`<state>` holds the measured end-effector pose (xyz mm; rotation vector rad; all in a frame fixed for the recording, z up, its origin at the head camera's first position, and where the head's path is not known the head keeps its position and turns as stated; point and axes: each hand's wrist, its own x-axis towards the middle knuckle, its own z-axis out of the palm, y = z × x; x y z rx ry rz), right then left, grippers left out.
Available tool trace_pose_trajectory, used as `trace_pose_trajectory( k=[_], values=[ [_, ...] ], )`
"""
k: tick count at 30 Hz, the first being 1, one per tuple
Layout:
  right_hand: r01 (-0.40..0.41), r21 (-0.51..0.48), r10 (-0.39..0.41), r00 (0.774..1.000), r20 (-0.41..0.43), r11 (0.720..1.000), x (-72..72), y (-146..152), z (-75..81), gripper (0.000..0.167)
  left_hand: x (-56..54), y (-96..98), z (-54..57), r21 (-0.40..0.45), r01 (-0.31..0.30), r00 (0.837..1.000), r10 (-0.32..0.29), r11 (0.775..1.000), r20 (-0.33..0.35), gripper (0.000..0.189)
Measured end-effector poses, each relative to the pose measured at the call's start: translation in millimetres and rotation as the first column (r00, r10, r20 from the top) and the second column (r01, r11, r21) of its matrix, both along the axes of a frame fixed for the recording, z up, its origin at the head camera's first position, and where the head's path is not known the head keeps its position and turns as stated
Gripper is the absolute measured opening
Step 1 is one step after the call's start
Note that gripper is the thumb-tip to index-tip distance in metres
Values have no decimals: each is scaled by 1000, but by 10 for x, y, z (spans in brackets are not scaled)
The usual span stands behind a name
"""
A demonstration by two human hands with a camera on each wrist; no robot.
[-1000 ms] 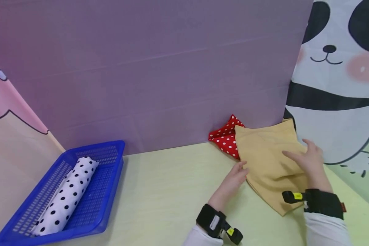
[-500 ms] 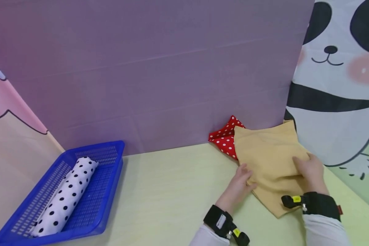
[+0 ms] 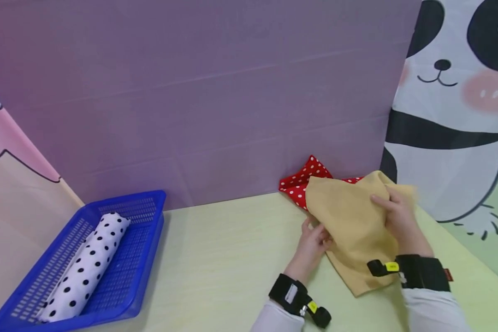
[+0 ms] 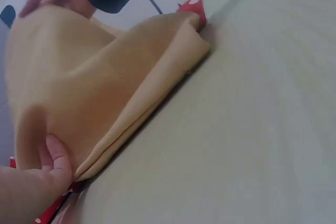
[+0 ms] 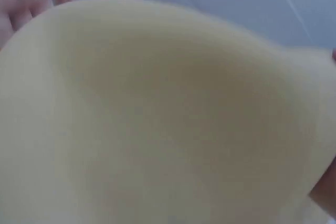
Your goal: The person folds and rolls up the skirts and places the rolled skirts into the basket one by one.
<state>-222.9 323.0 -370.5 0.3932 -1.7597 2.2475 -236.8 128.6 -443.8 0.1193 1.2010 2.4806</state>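
Observation:
A folded tan cloth (image 3: 348,230) lies at the right side of the table, its right part raised and bent over. My right hand (image 3: 400,219) grips that raised side, thumb on top and the other fingers behind the fabric. At the opposite edge my left hand (image 3: 309,246) pinches the border, and the left wrist view shows its thumb (image 4: 55,153) against the fabric. From behind and beneath the tan cloth a red polka-dot cloth (image 3: 294,188) sticks out; most of it is covered. In the right wrist view the tan cloth (image 5: 168,119) fills nearly everything, blurred.
To the left stands a blue plastic basket (image 3: 149,258) with a rolled white cloth with black dots (image 3: 85,267) inside. A purple backdrop (image 3: 216,106) rises behind the pale table (image 3: 216,258), and a panda-print sheet (image 3: 444,180) borders the right.
My right hand has taken hold of the tan cloth's right side and lifted it leftward, uncovering more red cloth. My left hand has come to the left edge and pinches it.

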Motion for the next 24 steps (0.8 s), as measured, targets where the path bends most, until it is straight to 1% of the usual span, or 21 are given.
trace_pose_trajectory(
  k=[1, 3, 5, 7, 8, 10, 12, 15, 16, 17, 18, 19, 20, 22, 23, 24],
  values=[
    [-82, 14, 82, 996, -37, 997, 5, -48, 15, 36, -14, -24, 6, 29, 11, 1000, -11, 1000, 10, 63],
    [-222, 80, 228, 971, -71, 972, 16, -133, 33, 48, -47, -83, 17, 85, 32, 999, -35, 996, 33, 62],
    [-308, 186, 325, 943, -68, 933, 37, -210, 43, 54, -82, -152, 35, 131, 49, 997, -56, 990, 52, 63],
    [-367, 283, 393, 919, -36, 886, 57, -293, 50, 55, -104, -224, 54, 174, 48, 995, -62, 984, 75, 65],
    [-379, 343, 409, 912, -18, 860, 67, -341, 52, 52, -112, -261, 67, 197, 41, 995, -58, 980, 81, 64],
    [-388, 451, 423, 906, 24, 804, 89, -448, 52, 42, -120, -334, 93, 225, 34, 997, -49, 974, 63, 60],
    [-396, 557, 443, 895, 55, 730, 98, -570, 45, 34, -117, -402, 121, 215, 25, 998, -37, 976, 49, 53],
    [-335, 721, 438, 898, 48, 607, 112, -730, 37, 30, -104, -498, 162, 181, -28, 999, 20, 983, 46, 41],
    [-313, 756, 441, 897, 36, 575, 115, -762, 40, 28, -98, -528, 176, 162, -48, 998, 41, 986, 47, 38],
    [-297, 777, 440, 898, 29, 555, 121, -781, 50, 26, -92, -559, 188, 142, -67, 997, 62, 988, 41, 34],
    [-279, 788, 423, 906, 25, 549, 130, -783, 68, 24, -86, -591, 205, 131, -84, 996, 81, 988, 25, 31],
    [-278, 777, 408, 913, 30, 565, 137, -768, 92, 23, -80, -625, 221, 121, -89, 996, 91, 989, -4, 27],
    [-280, 757, 384, 923, 41, 591, 143, -741, 121, 22, -67, -663, 243, 96, -89, 995, 93, 991, -41, 25],
    [-268, 693, 291, 953, 87, 670, 151, -669, 177, 23, -28, -753, 302, 16, -91, 989, 92, 996, -119, 20],
    [-249, 659, 232, 966, 114, 710, 151, -633, 203, 28, -1, -807, 339, -48, -93, 982, 84, 995, -167, 20],
    [-229, 626, 174, 973, 148, 745, 149, -600, 223, 34, 31, -868, 377, -129, -93, 975, 64, 987, -213, 20]
  ],
)
